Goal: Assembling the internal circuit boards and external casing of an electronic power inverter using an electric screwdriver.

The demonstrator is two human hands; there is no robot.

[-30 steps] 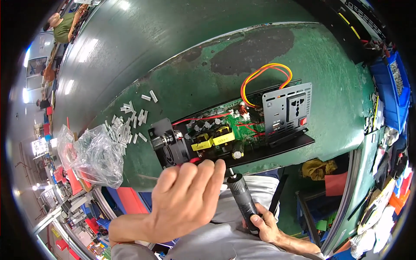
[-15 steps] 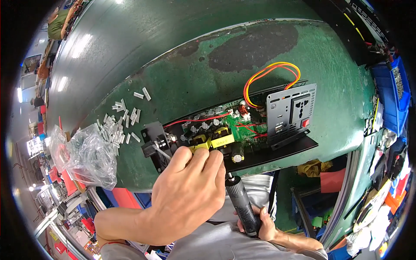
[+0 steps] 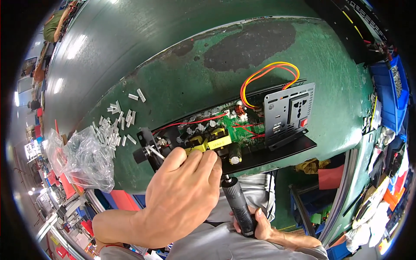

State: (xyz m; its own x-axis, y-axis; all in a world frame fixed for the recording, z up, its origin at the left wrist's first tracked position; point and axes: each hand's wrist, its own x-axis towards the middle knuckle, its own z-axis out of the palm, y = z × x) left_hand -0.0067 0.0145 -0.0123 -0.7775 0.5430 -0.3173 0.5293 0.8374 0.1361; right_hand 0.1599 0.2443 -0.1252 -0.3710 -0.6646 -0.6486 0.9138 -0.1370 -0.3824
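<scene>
An opened power inverter [image 3: 225, 138] lies on the green bench, its green circuit board, yellow transformers and red wires exposed in a black chassis. At its right end stands a grey socket panel [image 3: 284, 113] with a red switch. My left hand [image 3: 180, 195] is closed at the chassis's near edge, with the fingertips hidden. By it a white strip [image 3: 155, 151] sticks out next to the black left end plate [image 3: 151, 145]. My right hand [image 3: 260, 225] grips the lower part of a black electric screwdriver [image 3: 238, 203]. The screwdriver points up to the chassis's near edge; its tip is hidden.
Small clear-white pieces [image 3: 112, 132] are scattered left of the inverter, beside a crumpled clear plastic bag [image 3: 89, 158]. Yellow and orange wires [image 3: 264, 69] loop up behind the panel. At the far right stands a blue bin [image 3: 388, 93] of small parts. The bench's near edge runs below the chassis.
The whole view has shifted slightly, so the inverter, loose pieces and both hands appear a little further left. My hands keep their grips, and the screwdriver stays at the chassis's near edge.
</scene>
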